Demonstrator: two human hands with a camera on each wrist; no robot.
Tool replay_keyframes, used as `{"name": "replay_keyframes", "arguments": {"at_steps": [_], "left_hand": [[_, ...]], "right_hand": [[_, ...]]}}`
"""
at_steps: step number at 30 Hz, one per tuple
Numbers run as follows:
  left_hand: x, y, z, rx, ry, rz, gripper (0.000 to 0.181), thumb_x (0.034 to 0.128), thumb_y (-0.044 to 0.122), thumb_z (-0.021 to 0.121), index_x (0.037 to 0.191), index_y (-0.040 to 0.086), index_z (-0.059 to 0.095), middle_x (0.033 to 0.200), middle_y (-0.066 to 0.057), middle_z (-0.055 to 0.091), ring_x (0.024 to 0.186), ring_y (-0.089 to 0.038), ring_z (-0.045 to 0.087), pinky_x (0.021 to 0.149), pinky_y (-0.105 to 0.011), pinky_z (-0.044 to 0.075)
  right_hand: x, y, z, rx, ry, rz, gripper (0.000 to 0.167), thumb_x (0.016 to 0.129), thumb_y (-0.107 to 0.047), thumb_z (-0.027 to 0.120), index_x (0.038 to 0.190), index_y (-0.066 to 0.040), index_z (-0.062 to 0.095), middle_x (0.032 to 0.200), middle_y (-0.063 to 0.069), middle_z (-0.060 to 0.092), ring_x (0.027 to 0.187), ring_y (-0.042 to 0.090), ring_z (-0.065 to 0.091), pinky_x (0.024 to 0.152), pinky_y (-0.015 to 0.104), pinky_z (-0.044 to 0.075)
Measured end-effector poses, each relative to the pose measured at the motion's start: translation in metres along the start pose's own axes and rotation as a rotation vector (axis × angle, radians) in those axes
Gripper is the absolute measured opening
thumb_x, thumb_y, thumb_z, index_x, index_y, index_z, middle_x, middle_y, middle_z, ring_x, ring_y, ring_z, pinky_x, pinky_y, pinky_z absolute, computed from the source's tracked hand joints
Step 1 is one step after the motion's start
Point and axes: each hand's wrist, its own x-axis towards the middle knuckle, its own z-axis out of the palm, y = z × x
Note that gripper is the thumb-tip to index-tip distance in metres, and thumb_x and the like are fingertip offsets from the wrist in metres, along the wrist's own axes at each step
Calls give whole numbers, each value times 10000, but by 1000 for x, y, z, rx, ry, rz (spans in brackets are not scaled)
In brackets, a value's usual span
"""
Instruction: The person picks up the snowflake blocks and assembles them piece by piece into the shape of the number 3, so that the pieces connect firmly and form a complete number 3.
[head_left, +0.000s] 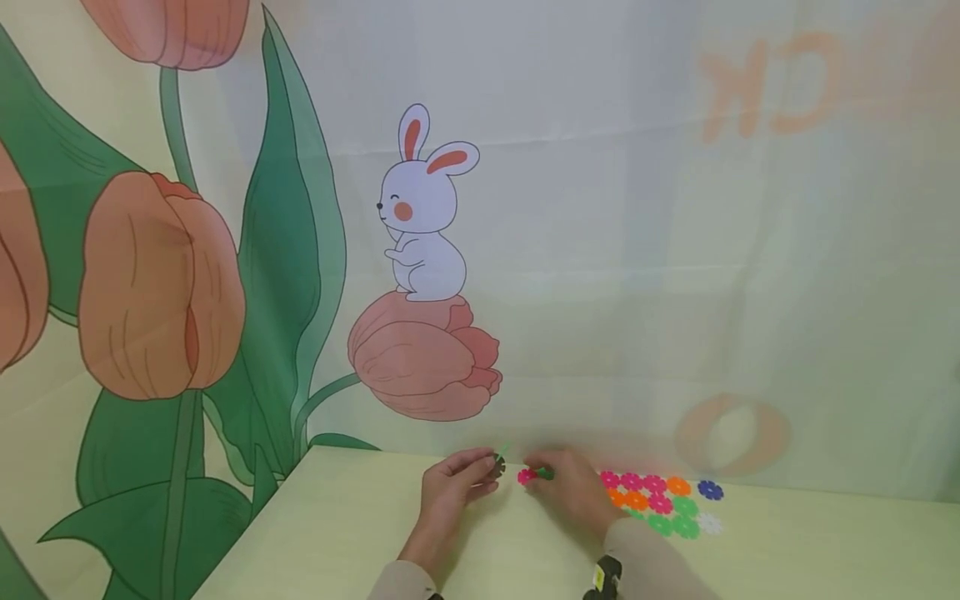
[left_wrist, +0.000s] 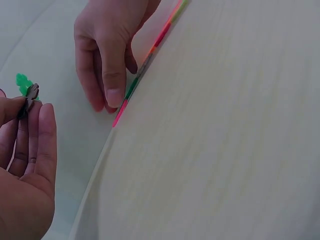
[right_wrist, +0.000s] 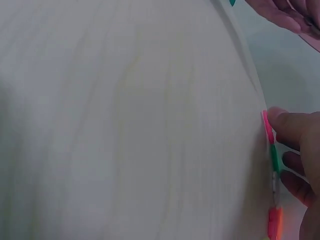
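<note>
Along the table's [head_left: 300, 542] far edge, right of the far-left corner, the left hand [head_left: 453, 492] is pinching a black disc [head_left: 500, 467] between thumb and fingers, up off the surface. A bright-green disc [left_wrist: 22, 83] is sticking out from it at an angle, so I'm reading those two as joined. Right hand [head_left: 573, 492] is sitting over a pink disc [head_left: 523, 477] and a dark-green disc [head_left: 547, 473], both lying by that edge; thumb is touching pink, can't tell if the fingers are gripping or just resting. Done, by my judgement: one joined pair. Remaining: pink, dark green, plus the loose discs [head_left: 660, 503] lying in rows farther right along the far edge, blue disc [head_left: 710, 490] and white disc [head_left: 709, 523] sitting at the end. Right forearm is hiding some, so no count. Guessing early stage.
</note>
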Motion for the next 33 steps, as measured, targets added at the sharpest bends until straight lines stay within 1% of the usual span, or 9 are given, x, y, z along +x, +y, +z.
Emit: {"name": "replay_keyframes", "arguments": {"at_steps": [4, 9, 14, 18, 22, 24, 27, 29, 33], "left_hand": [[-1, -2, 1, -11, -5, 2, 265, 969, 38, 770, 1174, -125, 730, 1020, -170, 789, 857, -188, 776, 793, -329, 655], [-1, -2, 3, -6, -6, 1, 276, 969, 44, 773, 1184, -123, 727, 1032, -167, 789, 875, -190, 777, 793, -331, 656], [-1, -2, 5, 8, -8, -2, 285, 964, 56, 780, 1184, -118, 725, 1029, -162, 790, 870, -186, 773, 791, -327, 655], [-1, -4, 5, 9, -20, -8, 275, 959, 55, 783, 1174, -109, 732, 1025, -160, 791, 853, -181, 771, 780, -316, 654], [-2, -4, 8, 10, -30, -14, 266, 953, 57, 790, 1156, -107, 739, 1004, -153, 793, 831, -172, 769, 758, -297, 652], [-4, -4, 9, 11, -41, -15, 263, 953, 51, 790, 1149, -115, 736, 990, -158, 792, 812, -164, 767, 749, -290, 651], [-5, -3, 12, 6, -58, -25, 252, 950, 41, 790, 1138, -118, 735, 972, -160, 791, 783, -153, 764, 745, -288, 652], [-7, -2, 14, 6, -70, -30, 244, 949, 36, 789, 1131, -118, 734, 972, -167, 791, 774, -153, 765, 750, -299, 654], [-8, -2, 17, 18, -82, -45, 237, 938, 38, 804, 1118, -105, 744, 981, -168, 791, 775, -162, 769, 762, -323, 657]], "right_hand": [[2, -3, 1, -62, -8, -18, 246, 855, -57, 884, 1087, -19, 809, 992, 22, 759, 973, 265, 657, 968, 528, 571], [5, -8, -2, -75, -55, -24, 177, 853, -27, 872, 1014, -18, 799, 909, 5, 731, 888, 237, 643, 908, 500, 588], [3, -10, -6, -66, -92, 28, 166, 841, -27, 871, 975, -20, 773, 885, 10, 691, 841, 227, 617, 859, 477, 589], [-4, -9, -6, -1, -79, 75, 156, 822, -15, 873, 909, -56, 751, 850, -18, 653, 812, 194, 586, 802, 414, 576], [-18, -13, -8, 143, -7, 180, 151, 886, -28, 843, 881, -118, 723, 833, -37, 641, 805, 175, 578, 750, 307, 564], [-26, -17, -10, 238, 54, 248, 134, 922, -54, 826, 903, -134, 721, 849, -36, 668, 807, 176, 612, 726, 255, 577], [-38, -23, -12, 366, 151, 304, 100, 939, -70, 816, 950, -121, 732, 888, -12, 731, 804, 210, 689, 695, 240, 605], [-45, -27, -13, 403, 199, 307, 91, 940, -71, 816, 965, -112, 739, 901, -5, 752, 810, 205, 723, 707, 245, 614], [-56, -34, -13, 377, 245, 332, 82, 945, -115, 822, 982, -110, 749, 900, -24, 760, 822, 154, 731, 761, 244, 597]]}}
